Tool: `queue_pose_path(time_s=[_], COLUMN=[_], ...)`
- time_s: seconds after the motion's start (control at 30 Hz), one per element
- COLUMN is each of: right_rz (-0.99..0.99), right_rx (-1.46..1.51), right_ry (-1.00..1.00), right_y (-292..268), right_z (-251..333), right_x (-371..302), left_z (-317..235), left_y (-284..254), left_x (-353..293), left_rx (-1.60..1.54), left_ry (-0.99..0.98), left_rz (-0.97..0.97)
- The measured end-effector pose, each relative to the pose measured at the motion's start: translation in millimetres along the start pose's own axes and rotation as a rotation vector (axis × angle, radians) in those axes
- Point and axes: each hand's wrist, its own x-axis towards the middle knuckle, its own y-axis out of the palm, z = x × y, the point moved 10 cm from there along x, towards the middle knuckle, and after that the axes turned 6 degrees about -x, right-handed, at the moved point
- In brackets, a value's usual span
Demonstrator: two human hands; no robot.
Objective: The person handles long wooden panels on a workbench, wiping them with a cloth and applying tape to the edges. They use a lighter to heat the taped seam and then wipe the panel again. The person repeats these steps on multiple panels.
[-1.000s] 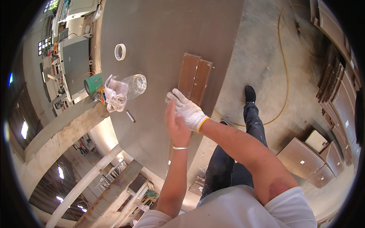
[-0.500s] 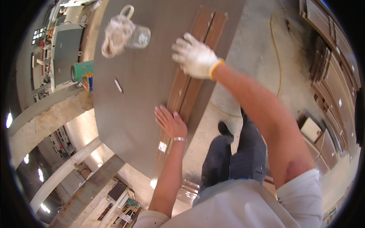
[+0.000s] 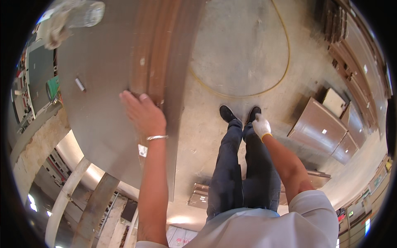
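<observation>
My bare left hand (image 3: pixel 145 116), with a metal bracelet at its wrist, lies palm down with its fingers stretched out. It rests at the left edge of the long brown strips (image 3: pixel 156 66), which lie lengthwise near the right side of a large grey-brown panel (image 3: pixel 103 120). My right hand (image 3: pixel 261 126) wears a white knit glove with a yellow cuff. It hangs over the floor near my shoes, away from the panel, with its fingers curled in and nothing visible in them. A small white label (image 3: pixel 142 150) sits near my left wrist.
A clear jar (image 3: pixel 87 14) and a whitish rag (image 3: pixel 58 29) are at the panel's far left, and a small pen-like stick (image 3: pixel 80 84) lies on it. A yellow hose (image 3: pixel 287 53) loops over the floor. Brown boards (image 3: pixel 320 120) are stacked at the right.
My right hand has left the strips and swung right and down beside my legs, its fingers curling. My left hand stays flat at the strips. The view has shifted to the right.
</observation>
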Motion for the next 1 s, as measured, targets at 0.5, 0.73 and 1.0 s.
queue_pose_path(time_s=[0.5,0.73,1.0], right_rz=[-0.403,-0.05,0.055], right_rx=[-0.697,-0.424,-0.199], right_ry=[-0.737,-0.599,-0.896], right_y=[236.9,188.8,-4.9], right_z=[130.0,103.5,25.4], right_x=[239.6,205.1,-40.7], left_z=[40.0,28.3,-81.1], left_y=[-39.3,-35.7,137.3], left_x=[-2.3,1.5,-203.1], left_rx=[-0.454,-0.451,-0.5], left_ry=[-0.292,-0.097,-0.117], left_rz=[-0.069,-0.145,0.383])
